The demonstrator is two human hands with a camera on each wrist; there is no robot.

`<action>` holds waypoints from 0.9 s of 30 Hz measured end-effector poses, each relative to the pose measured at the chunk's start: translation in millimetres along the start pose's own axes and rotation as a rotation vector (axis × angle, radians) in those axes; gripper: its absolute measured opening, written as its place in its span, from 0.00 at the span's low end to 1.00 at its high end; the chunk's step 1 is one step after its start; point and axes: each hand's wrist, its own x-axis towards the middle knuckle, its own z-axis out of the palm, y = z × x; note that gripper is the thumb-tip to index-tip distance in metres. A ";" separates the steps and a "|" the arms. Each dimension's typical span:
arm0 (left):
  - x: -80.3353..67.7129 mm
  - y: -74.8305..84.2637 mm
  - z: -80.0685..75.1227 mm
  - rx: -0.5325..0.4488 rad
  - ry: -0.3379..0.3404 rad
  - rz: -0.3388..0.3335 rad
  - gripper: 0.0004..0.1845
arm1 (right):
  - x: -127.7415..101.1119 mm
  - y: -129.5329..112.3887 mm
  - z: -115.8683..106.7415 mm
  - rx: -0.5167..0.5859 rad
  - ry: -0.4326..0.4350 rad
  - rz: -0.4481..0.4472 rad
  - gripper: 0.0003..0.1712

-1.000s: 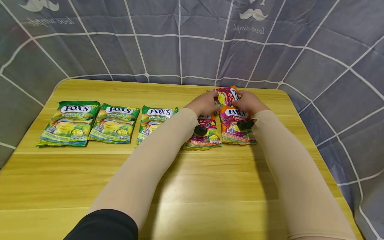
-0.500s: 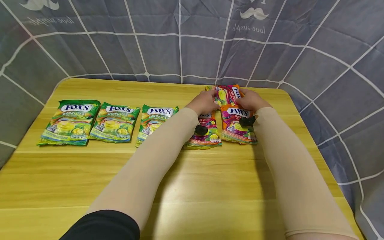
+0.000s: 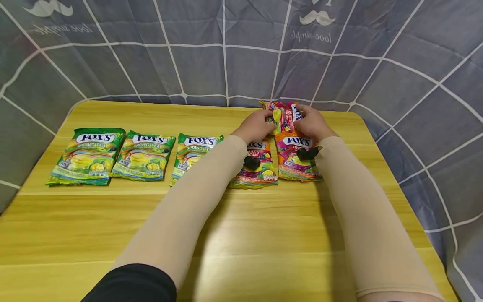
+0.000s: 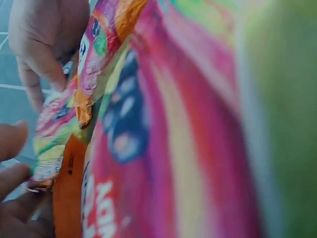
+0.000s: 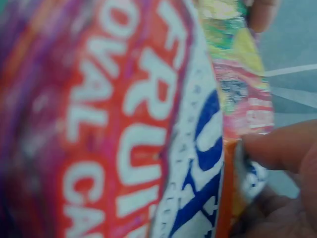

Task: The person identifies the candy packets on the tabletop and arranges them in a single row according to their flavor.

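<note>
A purple-and-orange Fox's Fruits candy bag [image 3: 284,115] lies turned sideways at the back right, its print running lengthwise toward the right. My left hand [image 3: 256,126] grips its left end, and my right hand [image 3: 313,122] pinches the right end between thumb and fingers. Just in front of it are two upright Fox's Fruits bags: the right one [image 3: 292,165] under my right wrist, the left one [image 3: 264,170] partly covered by my left wrist. Both wrist views are mostly filled by these front bags; my left fingers [image 4: 15,173] and right thumb [image 5: 277,144] show at the held bag's ends.
Three green Fox's Spring Tea bags, the left [image 3: 86,155], middle [image 3: 144,155] and right [image 3: 194,149], stretch across the left half of the wooden table [image 3: 241,235]. My left forearm partly covers the right one. A grey checked curtain [image 3: 203,71] rises behind the table's back edge.
Both hands have shifted the sideways bag slightly away from me, toward the curtain, and more of its printed face shows. The other bags have stayed where they were.
</note>
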 end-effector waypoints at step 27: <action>-58.2 79.4 67.9 -0.240 -0.111 0.072 0.33 | -72.7 28.5 -120.3 -0.097 -0.232 -0.079 0.29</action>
